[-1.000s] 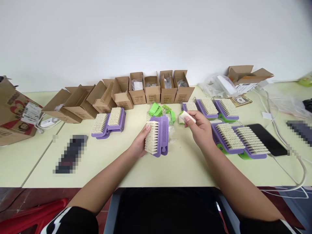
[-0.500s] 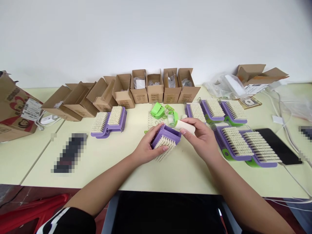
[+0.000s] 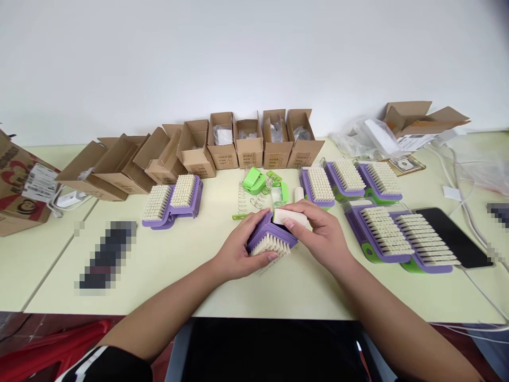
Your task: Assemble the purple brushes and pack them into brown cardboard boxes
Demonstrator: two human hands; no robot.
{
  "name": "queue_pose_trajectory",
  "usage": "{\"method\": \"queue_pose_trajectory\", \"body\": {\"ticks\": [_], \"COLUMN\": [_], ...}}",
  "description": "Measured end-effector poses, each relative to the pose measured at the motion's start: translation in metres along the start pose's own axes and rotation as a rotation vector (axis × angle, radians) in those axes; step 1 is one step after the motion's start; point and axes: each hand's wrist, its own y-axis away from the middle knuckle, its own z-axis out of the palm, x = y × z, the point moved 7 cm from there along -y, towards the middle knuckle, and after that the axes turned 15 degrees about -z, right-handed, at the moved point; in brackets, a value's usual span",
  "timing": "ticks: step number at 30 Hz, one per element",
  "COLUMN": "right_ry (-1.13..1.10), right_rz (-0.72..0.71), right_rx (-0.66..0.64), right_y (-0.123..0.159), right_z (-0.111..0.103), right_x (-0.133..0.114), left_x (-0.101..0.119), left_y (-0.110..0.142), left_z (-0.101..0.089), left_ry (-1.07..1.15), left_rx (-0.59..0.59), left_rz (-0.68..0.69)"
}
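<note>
- Left hand [image 3: 240, 254] clamped on a purple brush [image 3: 271, 237], bristles facing the front edge of the bench [image 3: 175, 249].
- Right hand [image 3: 320, 233] clamped on a cream block [image 3: 289, 217], touching the brush.

Left hand [image 3: 240, 253] grips purple plastic brush [image 3: 270, 236], cream bristles facing down toward person. Right hand [image 3: 322, 233] holds cream block [image 3: 289, 216], its end touching brush's purple top edge. Upright cream piece [image 3: 299, 194] just beyond right hand. Green plastic clips [image 3: 253, 180] and metal coil springs [image 3: 241, 199] lie beyond brush on tabletop [image 3: 278, 292]. Purple-and-green bristle brushes [image 3: 384, 233] grouped at right, purple bristle brushes [image 3: 170, 204] at left. Row of open cardboard boxes [image 3: 222, 143] along white wall [image 3: 254, 53].
</note>
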Motion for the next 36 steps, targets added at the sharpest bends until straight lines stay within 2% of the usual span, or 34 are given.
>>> {"method": "queue_pose_trajectory", "body": {"ticks": [7, 10, 12, 15, 16, 18, 26, 31, 36], "right_ry": [0.044, 0.077, 0.109, 0.089, 0.048, -0.054, -0.270, -0.439, -0.463], "right_rz": [0.034, -0.009, -0.080, -0.133, -0.120, -0.064, 0.241, 0.319, 0.372], "right_rx": [-0.143, -0.188, -0.109, 0.190, 0.259, 0.279, 0.094, 0.122, 0.167], "right_y": [-0.002, -0.003, -0.003, 0.002, 0.005, 0.008, 0.016, 0.014, 0.014], "right_z": [-0.002, -0.005, -0.011, -0.025, -0.026, -0.020, 0.010, 0.016, 0.014], "right_x": [0.003, -0.001, -0.006, -0.009, -0.008, -0.005, 0.021, 0.033, 0.039], "left_x": [0.000, 0.002, 0.003, 0.004, 0.004, 0.003, -0.001, -0.010, -0.018], "left_y": [0.001, 0.002, 0.002, 0.002, 0.001, 0.001, 0.000, -0.002, -0.006], "left_z": [-0.003, -0.004, -0.005, -0.007, -0.007, -0.007, 0.000, 0.009, 0.012], "left_ry": [-0.011, -0.091, -0.138, -0.148, -0.137, -0.101, 0.258, 0.378, 0.450], "left_rx": [0.000, 0.009, 0.012, 0.018, 0.021, 0.025, -0.067, -0.187, -0.185], "left_rz": [-0.011, -0.003, 0.011, 0.015, 0.010, -0.009, -0.240, -0.376, -0.424]}}
